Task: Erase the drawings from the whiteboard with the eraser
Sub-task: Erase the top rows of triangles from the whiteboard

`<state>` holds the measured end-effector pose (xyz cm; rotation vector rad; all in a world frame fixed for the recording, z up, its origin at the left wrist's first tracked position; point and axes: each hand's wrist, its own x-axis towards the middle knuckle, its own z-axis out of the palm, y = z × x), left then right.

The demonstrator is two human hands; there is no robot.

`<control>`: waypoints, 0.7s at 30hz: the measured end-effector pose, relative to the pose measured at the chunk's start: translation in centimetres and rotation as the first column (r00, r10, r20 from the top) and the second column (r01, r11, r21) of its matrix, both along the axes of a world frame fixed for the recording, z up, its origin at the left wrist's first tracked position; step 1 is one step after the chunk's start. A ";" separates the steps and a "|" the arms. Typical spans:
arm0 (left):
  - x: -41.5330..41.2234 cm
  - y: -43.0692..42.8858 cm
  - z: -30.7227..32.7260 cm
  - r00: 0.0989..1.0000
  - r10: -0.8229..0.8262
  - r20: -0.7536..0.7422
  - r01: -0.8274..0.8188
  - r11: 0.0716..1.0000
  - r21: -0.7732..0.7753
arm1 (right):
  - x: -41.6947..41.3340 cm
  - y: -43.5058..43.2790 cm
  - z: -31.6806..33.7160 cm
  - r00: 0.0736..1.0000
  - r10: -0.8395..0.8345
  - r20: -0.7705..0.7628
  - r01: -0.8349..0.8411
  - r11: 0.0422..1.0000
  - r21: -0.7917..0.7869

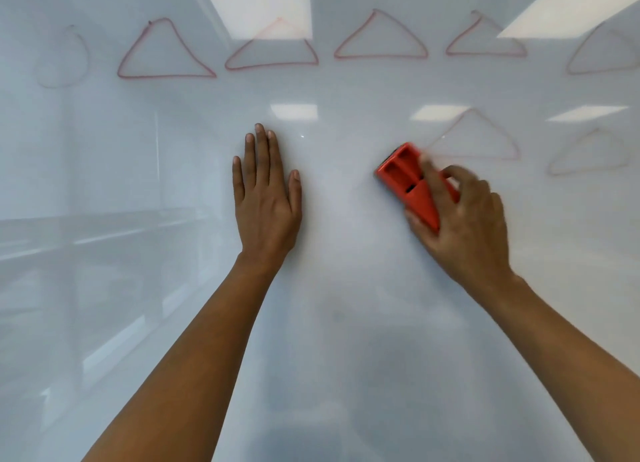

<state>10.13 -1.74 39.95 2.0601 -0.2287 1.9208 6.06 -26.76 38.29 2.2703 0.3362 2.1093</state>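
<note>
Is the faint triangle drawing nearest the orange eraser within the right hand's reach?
Probably yes: the right hand holds the orange plastic eraser right beside the faint triangle drawing, nothing between.

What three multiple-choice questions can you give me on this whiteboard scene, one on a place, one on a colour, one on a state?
1. Where is the orange-red plastic eraser relative to the left hand?
A. above it
B. on its left
C. on its right

2. What colour are the bold triangle outlines along the top of the glossy white whiteboard?
A. green
B. red
C. black

3. How is the left hand?
A. flat on the board, fingers straight
B. a fist
C. holding a marker

Answers: 1 C, the eraser is gripped by the right hand, right of the left hand; 2 B, their lines are red; 3 A, its palm lies flat on the board.
</note>
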 end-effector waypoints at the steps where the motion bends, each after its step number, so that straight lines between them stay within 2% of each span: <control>1: -0.1 -0.6 0.3 1.000 -0.003 0.002 0.003 1.000 0.004 | -0.1 -1.2 0.9 1.000 0.001 0.007 -0.002 0.995 0.102; 4: -0.3 -3.1 1.7 0.999 -0.030 0.018 0.029 0.998 0.050 | -0.2 -3.5 4.5 1.000 0.000 0.018 -0.007 0.917 0.398; 7: -0.4 -5.6 2.5 0.997 -0.072 0.035 0.068 0.992 0.108 | -0.1 -2.6 6.1 1.000 -0.003 0.014 -0.003 0.896 0.443; 9: -0.3 -7.4 2.3 0.995 -0.091 0.038 0.085 0.987 0.135 | -0.1 -1.6 5.0 1.000 0.016 0.000 -0.015 0.941 0.338; 11: 0.0 -8.4 1.9 0.997 -0.066 0.037 0.060 0.988 0.140 | -0.4 -1.3 2.7 0.999 0.019 -0.026 -0.015 0.990 0.137; 14: 0.4 -8.7 1.6 0.999 -0.010 0.048 0.004 0.991 0.135 | -0.5 -3.3 0.5 0.999 -0.004 -0.039 0.000 0.996 -0.087; 16: 0.5 -8.7 1.6 0.998 -0.001 0.057 -0.006 0.991 0.135 | -0.5 -5.2 0.7 0.999 -0.034 -0.014 0.032 0.988 -0.151; 18: 0.7 -8.8 1.6 0.998 0.000 0.068 -0.009 0.991 0.131 | -0.4 -6.7 2.0 0.999 -0.034 0.010 0.035 0.998 -0.059; 21: 0.6 -8.7 1.4 0.998 0.002 0.065 -0.011 0.992 0.127 | -0.3 -6.8 4.8 0.999 0.011 0.039 -0.022 0.957 0.290</control>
